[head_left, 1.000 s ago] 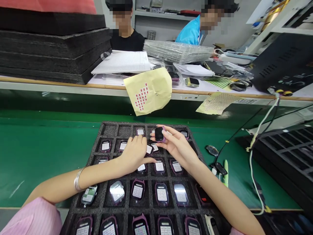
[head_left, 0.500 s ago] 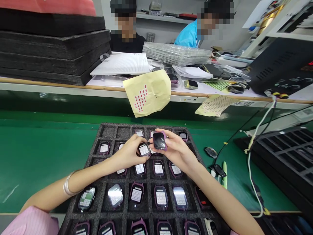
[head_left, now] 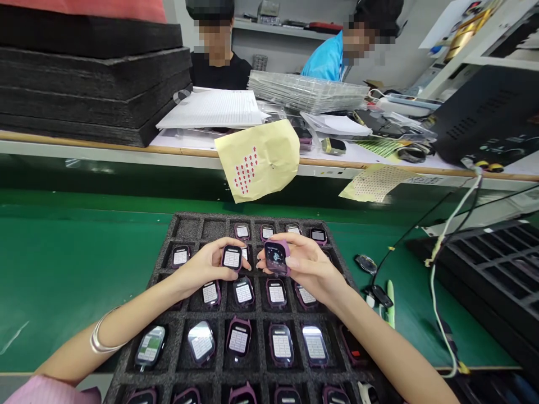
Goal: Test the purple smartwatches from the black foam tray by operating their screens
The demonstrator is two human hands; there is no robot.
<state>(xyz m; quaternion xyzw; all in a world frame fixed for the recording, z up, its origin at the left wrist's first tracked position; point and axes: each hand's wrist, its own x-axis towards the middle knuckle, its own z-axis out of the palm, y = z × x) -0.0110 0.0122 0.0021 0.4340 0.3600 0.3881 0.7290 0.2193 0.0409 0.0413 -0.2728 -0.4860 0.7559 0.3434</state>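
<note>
So the purple-framed watch with a dark, rounded-rectangle screen (head_left: pixel 277 258) is up in the right hand (head_left: pixel 309 258), held over the far half of the tray, thumb on its right edge and fingers wrapped around behind. Its screen shows a faint bluish graphic and faces up toward the wearer; the long axis runs near to far, with the far end leaning a little left. Just left of it, the left hand (head_left: pixel 206 264) grips another dark-framed watch with a pale grid on its screen (head_left: pixel 232 258), also face up, long axis pretty much near to far. The 2 watches are apart, neither hand has let go. Progress-wise I'd call it mid-job: 2 watches are out and not back in a compartment, and the right-hand screen doesn't match the pale grid pages on most of the others. Can't tell which of those are finished. Under the hands is the black foam tray with square compartments (head_left: pixel 261 314), where purple-framed watches with pale grid screens (head_left: pixel 239 338) sit in rows, mostly pointing near to far with some twisted. On the near side, a watch with a green patch on its screen (head_left: pixel 150 345) at left and a dark watch with a red patch (head_left: pixel 353 348) at right look like the odd 2 out. It's all on a glossy green bench top (head_left: pixel 84 269).
</note>
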